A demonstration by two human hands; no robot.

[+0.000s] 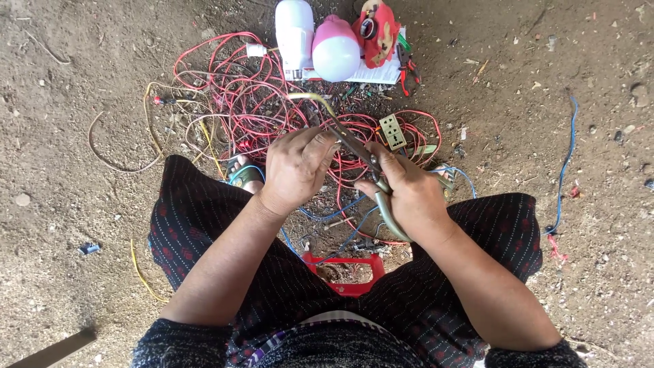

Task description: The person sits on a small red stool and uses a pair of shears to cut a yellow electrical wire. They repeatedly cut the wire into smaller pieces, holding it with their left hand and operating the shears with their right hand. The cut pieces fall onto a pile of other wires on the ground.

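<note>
My left hand (294, 167) and my right hand (409, 194) meet above a tangle of red wires (238, 102) on the dirt ground. My right hand is closed on a pair of pliers with olive-green handles (390, 211), whose jaws point up-left toward my left hand. My left hand grips the other end of the tool or a wire at the jaws; a yellowish-green curved handle or wire (313, 99) sticks out beyond it. I cannot tell exactly what the jaws pinch.
A cream socket plate (393, 131) lies among the wires. Farther off stand a white bulb housing (294, 31), a pink-and-white bulb (335, 49) and a red object (377, 28) on white paper. A blue wire (564, 163) runs at right; a red stool edge (347, 269) shows between my knees.
</note>
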